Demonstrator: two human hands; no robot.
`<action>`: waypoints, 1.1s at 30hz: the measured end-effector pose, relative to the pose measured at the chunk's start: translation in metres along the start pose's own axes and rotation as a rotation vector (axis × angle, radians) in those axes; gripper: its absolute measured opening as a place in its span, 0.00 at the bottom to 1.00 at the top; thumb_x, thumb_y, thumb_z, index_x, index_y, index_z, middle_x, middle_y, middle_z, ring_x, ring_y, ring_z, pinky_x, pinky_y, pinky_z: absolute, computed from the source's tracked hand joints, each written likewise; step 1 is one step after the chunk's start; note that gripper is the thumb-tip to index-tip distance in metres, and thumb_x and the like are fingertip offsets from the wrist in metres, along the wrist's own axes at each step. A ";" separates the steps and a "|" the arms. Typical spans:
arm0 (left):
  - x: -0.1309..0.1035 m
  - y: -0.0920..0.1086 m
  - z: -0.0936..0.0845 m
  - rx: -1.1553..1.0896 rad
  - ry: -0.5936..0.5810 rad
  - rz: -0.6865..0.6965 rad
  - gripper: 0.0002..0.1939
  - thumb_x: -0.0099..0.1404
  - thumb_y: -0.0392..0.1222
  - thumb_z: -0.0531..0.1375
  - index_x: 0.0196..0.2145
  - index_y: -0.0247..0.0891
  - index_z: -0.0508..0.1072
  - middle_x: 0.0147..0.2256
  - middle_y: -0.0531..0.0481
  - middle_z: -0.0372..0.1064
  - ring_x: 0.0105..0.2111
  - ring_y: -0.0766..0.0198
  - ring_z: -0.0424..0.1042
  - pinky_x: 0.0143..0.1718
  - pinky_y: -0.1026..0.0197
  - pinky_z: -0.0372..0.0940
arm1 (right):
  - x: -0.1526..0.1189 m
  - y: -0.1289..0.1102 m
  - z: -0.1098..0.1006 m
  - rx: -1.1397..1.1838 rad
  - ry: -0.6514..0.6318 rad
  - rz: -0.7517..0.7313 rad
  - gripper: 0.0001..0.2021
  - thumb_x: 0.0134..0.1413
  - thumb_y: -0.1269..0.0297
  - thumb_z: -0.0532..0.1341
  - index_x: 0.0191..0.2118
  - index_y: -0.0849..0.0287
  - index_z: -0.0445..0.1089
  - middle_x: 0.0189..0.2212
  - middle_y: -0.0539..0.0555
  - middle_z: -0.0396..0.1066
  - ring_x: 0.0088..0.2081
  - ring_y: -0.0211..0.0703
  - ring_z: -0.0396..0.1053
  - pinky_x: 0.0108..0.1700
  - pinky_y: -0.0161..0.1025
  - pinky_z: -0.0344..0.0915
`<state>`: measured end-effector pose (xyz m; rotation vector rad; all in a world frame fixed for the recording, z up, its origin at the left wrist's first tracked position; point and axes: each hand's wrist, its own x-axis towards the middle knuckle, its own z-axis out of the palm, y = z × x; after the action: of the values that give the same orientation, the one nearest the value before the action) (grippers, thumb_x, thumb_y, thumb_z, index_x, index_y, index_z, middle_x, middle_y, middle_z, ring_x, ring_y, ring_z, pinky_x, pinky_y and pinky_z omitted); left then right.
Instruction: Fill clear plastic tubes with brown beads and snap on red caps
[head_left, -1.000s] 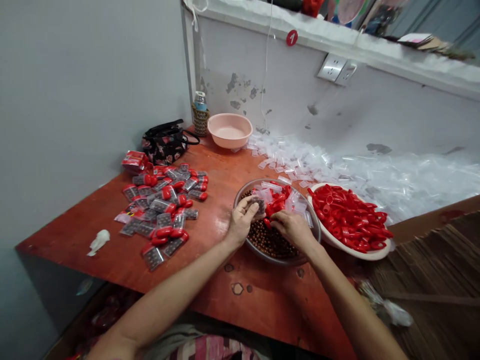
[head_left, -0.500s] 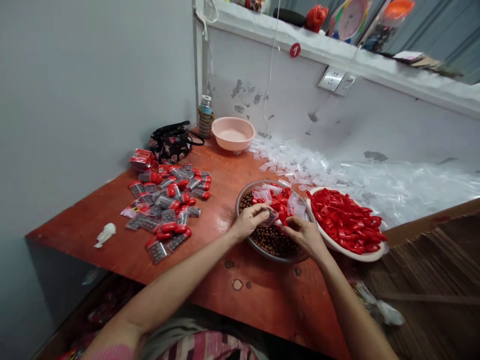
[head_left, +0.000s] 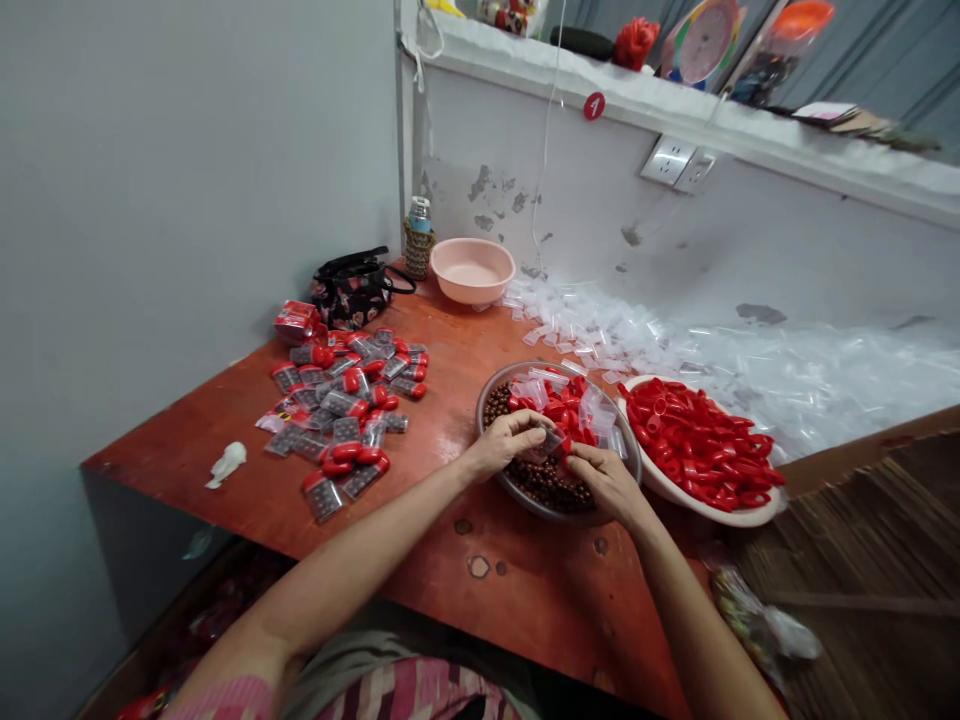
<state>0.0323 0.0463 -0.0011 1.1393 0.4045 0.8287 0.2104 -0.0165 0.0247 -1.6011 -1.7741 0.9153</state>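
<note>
My left hand (head_left: 504, 444) is closed around a small clear plastic case (head_left: 546, 444) with dark contents. My right hand (head_left: 606, 478) pinches a small red cap (head_left: 566, 446) at the right end of that case. Both hands are over a grey bowl (head_left: 631, 482). Dark brown beads (head_left: 551, 490) fill its near and left parts, while loose red caps (head_left: 559, 402) and empty clear cases (head_left: 596, 410) lie on the beads toward the far side. The fingers partly hide the case and the cap.
Filled red-capped cases (head_left: 345, 403) lie heaped on the left of the red table (head_left: 427, 480). To the right stands a white basin (head_left: 667, 492) of red caps, with clear cases (head_left: 720, 370) piled behind. A pink basin (head_left: 472, 290), black bag (head_left: 352, 300) and bottle (head_left: 420, 215) stand at the back.
The right hand's fingers have come up to the end of the case, with the red cap now showing there. The left hand keeps its hold, and the view has shifted slightly.
</note>
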 end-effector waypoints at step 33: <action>-0.003 0.000 0.006 0.375 0.056 0.215 0.13 0.60 0.43 0.55 0.41 0.37 0.73 0.38 0.47 0.72 0.39 0.61 0.69 0.43 0.62 0.62 | -0.001 -0.008 -0.013 -0.197 0.366 -0.308 0.15 0.53 0.60 0.56 0.47 0.54 0.67 0.43 0.55 0.70 0.45 0.47 0.67 0.48 0.46 0.62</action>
<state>0.0342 0.0400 0.0005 1.5295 0.5033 1.0008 0.2160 -0.0160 0.0392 -1.4429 -1.8155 0.2900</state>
